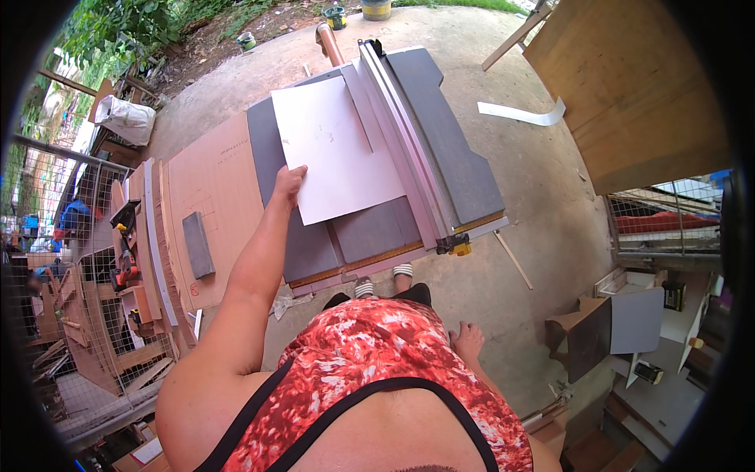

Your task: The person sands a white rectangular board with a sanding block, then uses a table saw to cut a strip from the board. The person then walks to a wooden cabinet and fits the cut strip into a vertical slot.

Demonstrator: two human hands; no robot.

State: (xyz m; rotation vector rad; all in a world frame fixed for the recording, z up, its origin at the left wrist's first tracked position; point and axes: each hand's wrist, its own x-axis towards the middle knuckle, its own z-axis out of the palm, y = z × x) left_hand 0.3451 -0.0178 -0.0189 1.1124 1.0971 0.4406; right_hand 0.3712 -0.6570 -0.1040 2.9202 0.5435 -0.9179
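A white rectangular panel (334, 149) lies flat on the dark top of a table saw (385, 236). My left hand (291, 185) grips the panel's left edge, thumb on top, with the arm stretched forward. To the panel's right runs the long metal fence (413, 157), with a black and yellow clamp (454, 245) at its near end. Close to the fence a thin dark line crosses the panel's far part; whether it is a cut or the blade I cannot tell. My right hand (468, 340) hangs beside my right hip, fingers loosely apart, holding nothing.
Left of the saw is a brown board (212, 173) bearing a grey block (198, 244). A cordless drill (123, 271) rests farther left by a wire fence. A white strip (519, 114) and a thin stick (513, 259) lie on the concrete, near a large plywood sheet (645, 86).
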